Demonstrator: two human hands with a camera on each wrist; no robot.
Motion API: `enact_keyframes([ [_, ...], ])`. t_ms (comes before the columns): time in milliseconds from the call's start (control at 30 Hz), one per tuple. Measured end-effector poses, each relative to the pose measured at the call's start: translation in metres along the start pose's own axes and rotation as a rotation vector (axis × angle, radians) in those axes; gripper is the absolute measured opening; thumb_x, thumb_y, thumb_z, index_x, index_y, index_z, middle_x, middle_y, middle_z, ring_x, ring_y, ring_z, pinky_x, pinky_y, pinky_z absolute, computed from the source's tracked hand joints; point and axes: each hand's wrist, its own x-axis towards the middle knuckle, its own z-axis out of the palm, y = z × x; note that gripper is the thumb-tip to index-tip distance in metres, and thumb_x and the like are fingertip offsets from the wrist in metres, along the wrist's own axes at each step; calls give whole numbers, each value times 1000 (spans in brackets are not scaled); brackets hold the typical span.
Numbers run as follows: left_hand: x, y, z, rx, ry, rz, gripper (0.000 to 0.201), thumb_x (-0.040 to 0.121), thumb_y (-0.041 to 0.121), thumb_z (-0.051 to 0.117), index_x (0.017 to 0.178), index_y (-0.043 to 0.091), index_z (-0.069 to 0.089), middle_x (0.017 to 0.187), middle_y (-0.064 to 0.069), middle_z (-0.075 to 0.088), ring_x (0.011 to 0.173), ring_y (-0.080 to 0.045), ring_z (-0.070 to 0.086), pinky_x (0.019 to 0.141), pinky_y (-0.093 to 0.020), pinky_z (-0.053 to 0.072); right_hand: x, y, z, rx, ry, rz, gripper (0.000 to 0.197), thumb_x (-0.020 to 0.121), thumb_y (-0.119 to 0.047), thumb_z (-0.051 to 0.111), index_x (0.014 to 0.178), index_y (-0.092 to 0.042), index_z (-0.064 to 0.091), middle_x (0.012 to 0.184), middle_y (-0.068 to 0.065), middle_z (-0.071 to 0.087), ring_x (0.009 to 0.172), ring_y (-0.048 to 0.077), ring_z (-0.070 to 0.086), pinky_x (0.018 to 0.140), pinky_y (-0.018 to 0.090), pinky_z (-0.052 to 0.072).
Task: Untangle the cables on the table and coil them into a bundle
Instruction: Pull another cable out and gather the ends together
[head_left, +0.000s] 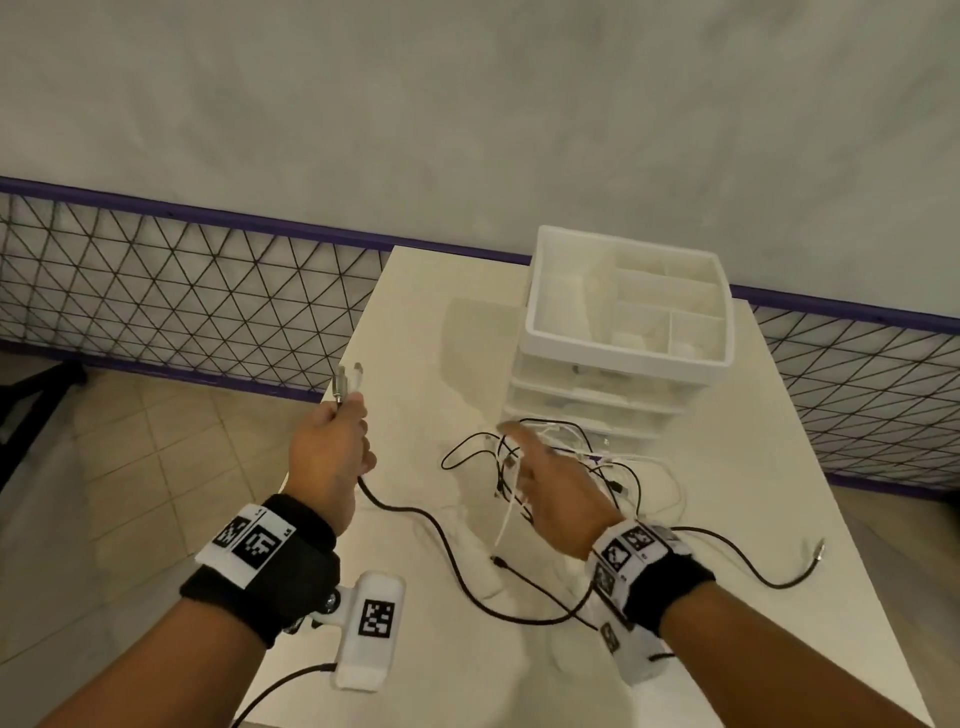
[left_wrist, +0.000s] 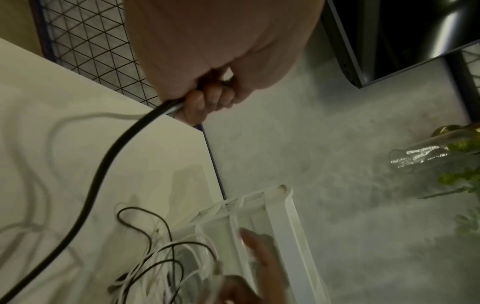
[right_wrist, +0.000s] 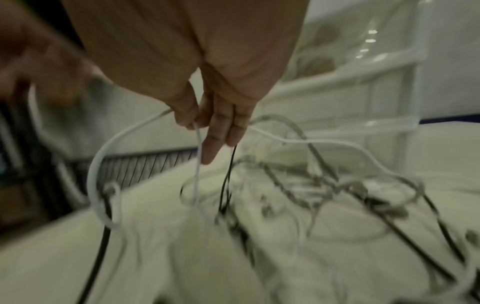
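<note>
My left hand (head_left: 332, 452) is lifted over the white table's (head_left: 415, 312) left edge and grips a thick black cable (head_left: 441, 535), whose plug ends (head_left: 345, 382) stick up out of the fist. In the left wrist view that black cable (left_wrist: 103, 168) runs down from the curled fingers (left_wrist: 207, 98). My right hand (head_left: 556, 493) hovers over the tangle of thin black and white cables (head_left: 597, 462). The right wrist view is blurred; there my right hand (right_wrist: 215, 123) pinches a white cable (right_wrist: 103, 156) between thumb and fingers, index finger pointing down, with a black strand hanging beside it.
A white drawer organiser (head_left: 623, 358) with an open compartment tray on top stands just behind the tangle. One black cable's jack end (head_left: 818, 551) lies near the table's right edge. A wire mesh fence (head_left: 182, 280) runs behind the table, with tiled floor to the left.
</note>
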Motion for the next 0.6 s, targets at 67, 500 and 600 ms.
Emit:
enact_keyframes([
  [67,2,11,-1,-42,28,18,23,99,22,55,77,16,48,64,3,37,50,-10,28,39,-20,30,0,-1,-39,260,238,57,64,87,11,49,138,-25,38,85,-1,61,68,27,67,70,49,61],
  [500,-41,69,58,-44,-123,235,25,97,39,59,86,19,69,58,10,39,48,-6,32,47,-21,32,-3,-32,-144,-54,489,197,10,90,-20,64,94,-24,72,89,-2,73,90,21,68,83,36,57],
  [600,-30,82,39,-62,6,279,25,98,40,57,85,21,67,65,7,41,52,-6,33,51,-23,30,-16,-8,-158,-237,439,496,16,88,-19,56,80,-23,69,93,5,73,88,25,65,79,36,57],
])
